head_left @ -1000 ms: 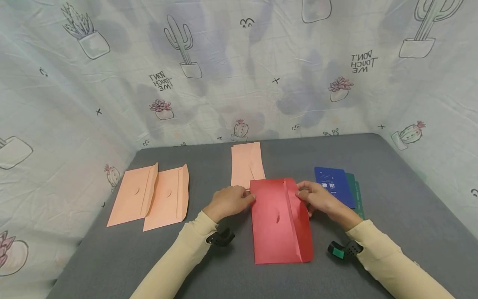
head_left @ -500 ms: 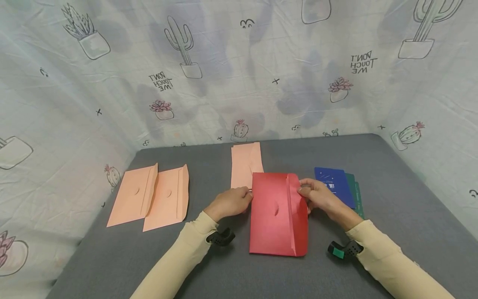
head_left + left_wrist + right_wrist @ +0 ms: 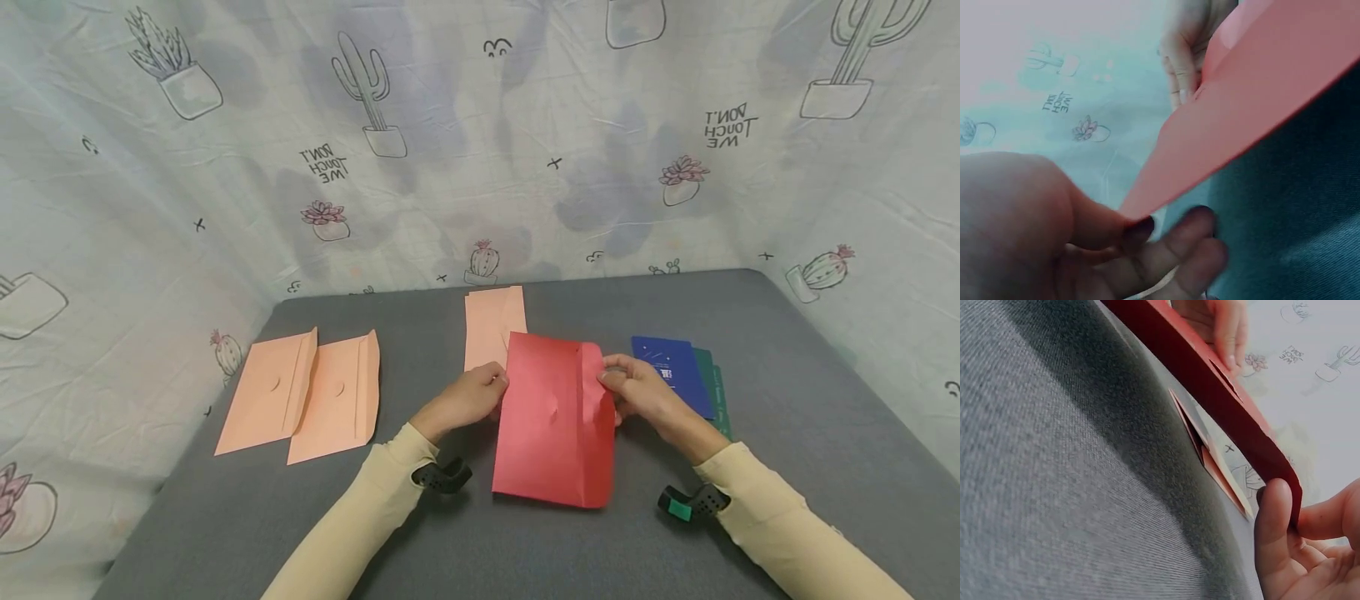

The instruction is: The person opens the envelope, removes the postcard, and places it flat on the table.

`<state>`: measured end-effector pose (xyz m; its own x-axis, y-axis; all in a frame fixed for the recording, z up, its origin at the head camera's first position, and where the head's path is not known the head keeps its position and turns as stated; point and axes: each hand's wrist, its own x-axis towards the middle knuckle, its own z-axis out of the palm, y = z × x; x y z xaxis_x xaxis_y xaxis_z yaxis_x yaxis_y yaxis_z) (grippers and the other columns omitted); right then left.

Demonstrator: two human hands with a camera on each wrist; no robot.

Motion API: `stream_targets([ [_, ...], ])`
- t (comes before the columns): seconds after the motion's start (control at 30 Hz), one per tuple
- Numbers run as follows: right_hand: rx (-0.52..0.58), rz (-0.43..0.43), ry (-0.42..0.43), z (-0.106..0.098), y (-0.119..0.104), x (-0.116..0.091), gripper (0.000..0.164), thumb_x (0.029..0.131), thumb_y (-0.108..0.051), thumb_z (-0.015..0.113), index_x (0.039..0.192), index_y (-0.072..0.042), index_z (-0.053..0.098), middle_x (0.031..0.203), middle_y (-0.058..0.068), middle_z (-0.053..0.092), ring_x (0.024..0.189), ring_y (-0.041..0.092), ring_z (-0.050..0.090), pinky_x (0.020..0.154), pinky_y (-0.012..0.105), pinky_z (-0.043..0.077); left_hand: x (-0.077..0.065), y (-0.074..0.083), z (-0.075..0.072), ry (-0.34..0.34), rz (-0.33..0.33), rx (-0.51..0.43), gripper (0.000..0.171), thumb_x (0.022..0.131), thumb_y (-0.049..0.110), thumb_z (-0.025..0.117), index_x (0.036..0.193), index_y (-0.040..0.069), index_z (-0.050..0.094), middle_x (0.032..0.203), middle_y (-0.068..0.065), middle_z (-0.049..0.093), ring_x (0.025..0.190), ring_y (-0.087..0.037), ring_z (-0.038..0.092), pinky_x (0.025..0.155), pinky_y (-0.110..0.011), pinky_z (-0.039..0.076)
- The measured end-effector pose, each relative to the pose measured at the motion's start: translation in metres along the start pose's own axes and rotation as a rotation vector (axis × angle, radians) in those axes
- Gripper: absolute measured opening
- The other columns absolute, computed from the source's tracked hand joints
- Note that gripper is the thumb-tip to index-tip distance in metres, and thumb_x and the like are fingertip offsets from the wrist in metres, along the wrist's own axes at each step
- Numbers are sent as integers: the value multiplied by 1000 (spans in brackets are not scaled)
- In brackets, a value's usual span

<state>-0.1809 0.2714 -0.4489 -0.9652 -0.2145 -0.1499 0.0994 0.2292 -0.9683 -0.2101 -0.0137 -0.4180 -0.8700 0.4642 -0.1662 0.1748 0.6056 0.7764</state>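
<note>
A red envelope (image 3: pixel 536 433) is held between both hands in the head view, its flap along the right side and a small curved slit in its middle. My left hand (image 3: pixel 467 398) pinches its left edge near the top with thumb and fingers. On the other side, my right hand (image 3: pixel 647 393) pinches the flap edge, thumb in front. The right wrist view shows the envelope (image 3: pixel 1210 381) edge-on, raised off the grey surface. In the left wrist view, the paper (image 3: pixel 1241 119) slants up from the left thumb, and the other hand shows behind it.
Two peach envelopes (image 3: pixel 333 408) lie overlapping at the left. More peach envelopes (image 3: pixel 491 321) lie behind the red one, partly covered by it. To the right are a blue card (image 3: pixel 675 371) and green cards (image 3: pixel 716 392) beneath it. A patterned cloth (image 3: pixel 450 125) surrounds the grey table (image 3: pixel 420 542).
The red envelope has risen and shifted away from me, its lower end swinging slightly left. Both hands stay at its sides. The peach envelopes and the cards have not moved.
</note>
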Motion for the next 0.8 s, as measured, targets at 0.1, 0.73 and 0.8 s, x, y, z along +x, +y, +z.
stream_targets([
  [0.1, 30, -14, 13, 1, -1, -1, 38, 105, -12, 47, 137, 8, 42, 81, -2, 68, 59, 12, 60, 57, 31, 56, 2, -1, 1, 38, 4, -64, 26, 108, 17, 40, 102, 2, 60, 82, -9, 62, 65, -17, 60, 56, -27, 45],
  [0.73, -14, 63, 18, 4, 4, 4, 43, 108, -26, 46, 139, 4, 46, 87, 5, 64, 66, 13, 60, 59, 32, 57, 2, 3, -17, 236, 26, -242, 24, 109, 15, 42, 107, 0, 60, 69, -4, 56, 54, -15, 55, 53, -34, 53],
  [0.8, -47, 63, -4, 4, 6, 4, 40, 107, -23, 47, 135, 5, 48, 88, 8, 66, 67, 13, 61, 59, 32, 57, 2, 3, -21, 249, 30, -256, 23, 108, 15, 43, 108, 0, 60, 71, -5, 57, 57, -15, 56, 55, -37, 55],
])
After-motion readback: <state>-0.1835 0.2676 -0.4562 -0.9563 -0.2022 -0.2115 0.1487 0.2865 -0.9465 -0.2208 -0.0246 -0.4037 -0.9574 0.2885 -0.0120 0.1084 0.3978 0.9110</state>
